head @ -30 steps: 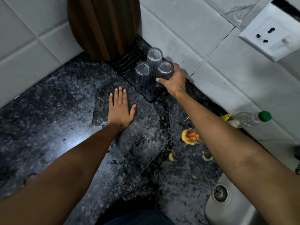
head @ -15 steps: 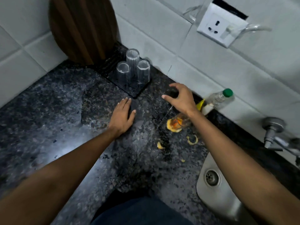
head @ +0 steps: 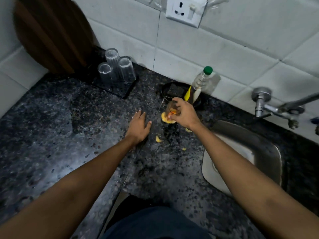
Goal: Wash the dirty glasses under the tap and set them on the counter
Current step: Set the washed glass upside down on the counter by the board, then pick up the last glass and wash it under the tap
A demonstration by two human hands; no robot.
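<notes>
Item: dirty glass (head: 171,109), clear, with orange residue inside, standing on the dark speckled worktop (head: 51,135) just in front of a green-capped bottle (head: 200,81) and a dark sponge in a black dish (head: 175,91). Right hand (head: 185,114): fingers curled round the glass from above, gripping its upper part; whether the glass has left the worktop cannot be told. Left hand (head: 139,126): flat, fingers straight, pressing on the worktop just left of the glass, holding nothing. Three clear glasses (head: 116,68), upturned, stand together on a black tray (head: 120,88) in the back corner beside a wooden board (head: 51,35); these appear to be finished, so the task seems well along, with this glass left to rinse and set down. No other dirty glass shows. Orange peel scraps (head: 158,139) lie around the base of the glass and toward the near edge. Sink (head: 241,152): steel, to the right, its rim near the right forearm; tap (head: 276,107) on the wall above its far side, not seen running. Open room: the path from glass to sink is short and unobstructed, though the bottle stands close behind the hand and could be knocked on the lift. The tray looks nearly full; bare worktop lies broad to the left.
</notes>
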